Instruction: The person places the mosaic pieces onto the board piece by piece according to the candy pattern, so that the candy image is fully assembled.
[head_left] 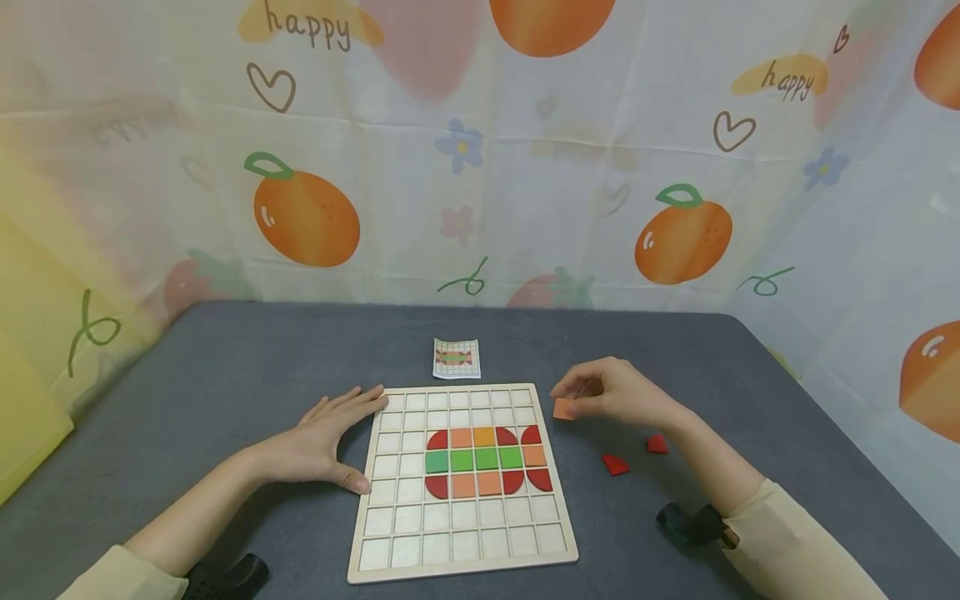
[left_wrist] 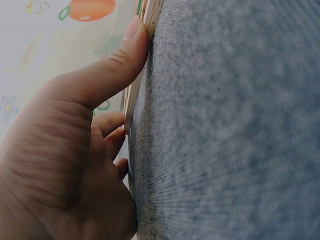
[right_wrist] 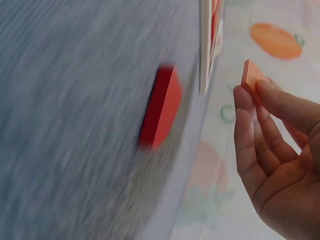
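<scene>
A square wooden grid board (head_left: 405,533) lies on the dark table, with red, orange, salmon and green tiles set in its middle and right cells. My left hand (head_left: 322,442) rests at the board's left edge, fingers extended, thumb and fingertips touching the rim. Just beyond the board's upper right corner, my right hand (head_left: 622,392) pinches a salmon square tile (right_wrist: 251,75) between thumb and fingers, held above the table. Two red quarter-round tiles, one nearer the board (head_left: 615,464) and one farther right (head_left: 657,444), lie on the table beneath the right forearm.
A small pattern card (head_left: 456,359) showing a candy-like design lies behind the board. The dark grey table (head_left: 300,350) extends around everything. Behind it hangs a pale curtain (head_left: 405,208) printed with oranges. Dark wrist straps sit near both sleeves.
</scene>
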